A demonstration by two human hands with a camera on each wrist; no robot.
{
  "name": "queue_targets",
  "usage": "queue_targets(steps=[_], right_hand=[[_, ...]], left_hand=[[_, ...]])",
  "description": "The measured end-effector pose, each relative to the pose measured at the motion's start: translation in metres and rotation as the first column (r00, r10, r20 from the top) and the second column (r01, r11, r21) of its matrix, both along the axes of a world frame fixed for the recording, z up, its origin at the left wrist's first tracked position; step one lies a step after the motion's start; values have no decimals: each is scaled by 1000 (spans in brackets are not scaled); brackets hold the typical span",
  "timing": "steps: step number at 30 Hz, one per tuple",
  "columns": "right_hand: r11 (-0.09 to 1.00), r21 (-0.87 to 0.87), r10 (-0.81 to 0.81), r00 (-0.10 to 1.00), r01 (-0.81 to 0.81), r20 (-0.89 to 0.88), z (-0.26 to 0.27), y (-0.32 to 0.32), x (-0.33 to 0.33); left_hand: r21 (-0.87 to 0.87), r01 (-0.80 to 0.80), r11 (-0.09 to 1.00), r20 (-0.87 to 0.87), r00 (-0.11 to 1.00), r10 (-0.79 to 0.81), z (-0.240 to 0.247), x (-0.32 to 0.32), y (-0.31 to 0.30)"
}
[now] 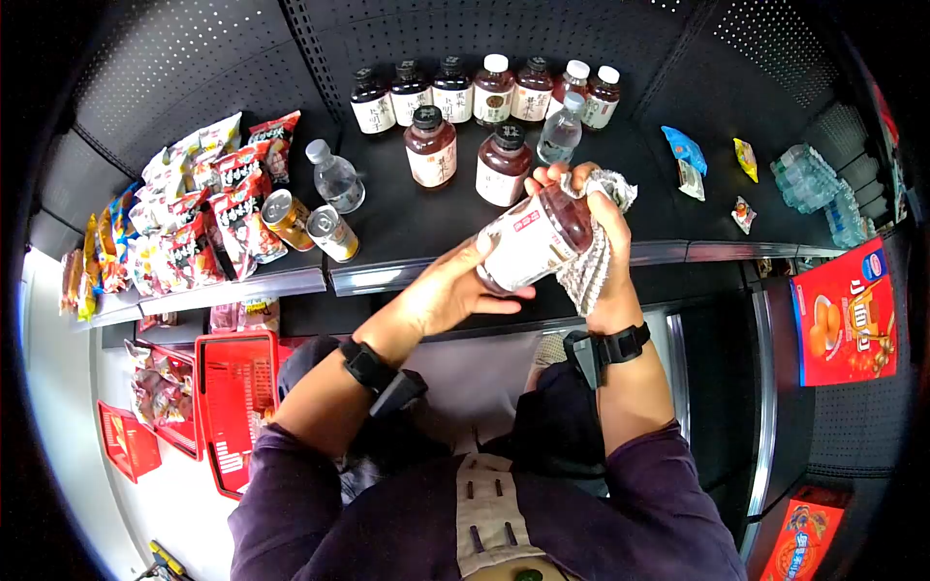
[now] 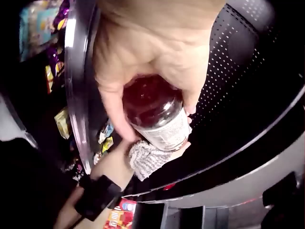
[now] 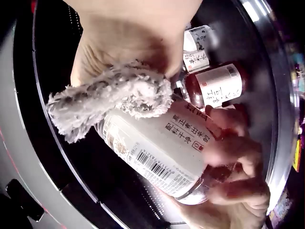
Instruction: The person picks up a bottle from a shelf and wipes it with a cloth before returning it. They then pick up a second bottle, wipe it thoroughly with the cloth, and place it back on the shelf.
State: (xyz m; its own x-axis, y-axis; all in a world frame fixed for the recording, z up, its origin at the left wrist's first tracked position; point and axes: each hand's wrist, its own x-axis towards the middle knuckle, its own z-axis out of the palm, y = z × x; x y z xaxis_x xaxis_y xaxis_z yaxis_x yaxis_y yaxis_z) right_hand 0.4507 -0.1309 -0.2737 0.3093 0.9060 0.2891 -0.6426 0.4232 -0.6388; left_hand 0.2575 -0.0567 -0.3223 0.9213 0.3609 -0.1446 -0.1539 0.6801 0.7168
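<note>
Dark-red liquid [image 2: 148,98] seemingly fills the labelled bottle [image 1: 523,244] gripped by both hands [image 1: 448,290].

Your held bottle [image 1: 529,242]: smooth, glossy plastic; matt, paper-like label [image 3: 157,148]. Your cloth [image 1: 585,276]: rough, fluffy textile. Far back panel [image 1: 417,29]: matt, perforated. Near shelf edge [image 1: 373,278]: shiny, metal-looking. Left cans [image 1: 287,221]: glossy metal.

black shelf [image 1: 392,215] with bottles [image 1: 430,153], cans [image 1: 332,234]

Left hand [image 1: 441,295], gripping, thumb and fingers curved, right hand [image 1: 612,228], gripping, fingers bent, two bare forearms [image 1: 325,402], extended forward
</note>
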Motion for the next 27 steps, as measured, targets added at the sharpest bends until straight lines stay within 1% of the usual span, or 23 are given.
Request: queue_targets(steps=[1,2,5,6,7,8,9,10,11,13,14,15,17,18,19,20,21,22,23,24,25,26,27], right_hand=[[999,28,28,999,-28,19,-5,6,0],[1000,8,17,999,-18,41,-5,8,0],[998,-58,-10,998,13,55,-10,18,2],[997,-77,-23,999,27,48,-13,22,2],[998,-62,-18,999,20,30,-20,28,4],[995,-91,-38,999,40,26,-24,31,5],[991,-119,-61,998,63,22,-25,33,4],[984,-156,-83,996,80,-15,-24,35,0],[981,-177,-91,995,83,-39,-30,38,0],[973,-228,-64,986,27,-157,-26,40,-4],[976,-218,-45,982,4,-183,-29,41,-4],[974,-228,-63,972,10,-227,-29,41,-7],[974,-218,-88,984,53,-153,-36,41,-7],[980,-183,-95,993,80,-74,-35,40,-9],[984,-144,-104,995,104,6,-34,37,-11],[986,-129,-89,989,104,116,-31,33,-13],[990,-109,-68,983,88,172,-31,31,-13],[994,-89,-49,973,70,226,-31,29,-12],[998,-59,-19,956,38,292,-29,26,-10],[1000,-28,6,934,4,357,-27,24,-8],[999,-4,38,902,-40,431,-25,24,-4],[998,-8,67,904,-70,422,-27,24,-4],[995,-14,96,906,-100,413,-24,24,-7]], left_hand=[[-43,42,998,32,999,-41,-1,3,1],[-147,-11,989,71,997,22,0,8,0],[44,-154,987,12,988,153,-1,10,5],[24,-271,962,18,963,270,4,13,6],[227,-331,916,26,942,334,4,14,10],[420,-375,827,50,919,391,3,16,14],[592,-400,700,86,895,438,3,19,16],[636,-420,647,72,867,492,8,19,14],[702,-449,553,113,837,535,5,21,12],[804,-486,341,207,768,605,-5,24,10],[841,-493,224,263,734,626,-14,27,12],[856,-486,176,281,723,631,-16,27,13],[881,-468,71,320,699,639,-16,26,12],[863,-477,169,263,709,654,-10,26,8],[805,-503,315,218,744,631,-5,24,6],[727,-517,452,179,778,602,-2,23,5],[632,-517,578,147,811,566,1,21,4],[582,-484,654,145,853,502,2,17,4],[454,-438,776,107,892,440,3,14,3],[312,-376,872,81,925,370,4,10,2],[158,-303,940,69,953,296,5,7,1],[104,-276,956,101,959,266,1,5,-2],[42,-191,981,151,972,183,-2,4,-3]])
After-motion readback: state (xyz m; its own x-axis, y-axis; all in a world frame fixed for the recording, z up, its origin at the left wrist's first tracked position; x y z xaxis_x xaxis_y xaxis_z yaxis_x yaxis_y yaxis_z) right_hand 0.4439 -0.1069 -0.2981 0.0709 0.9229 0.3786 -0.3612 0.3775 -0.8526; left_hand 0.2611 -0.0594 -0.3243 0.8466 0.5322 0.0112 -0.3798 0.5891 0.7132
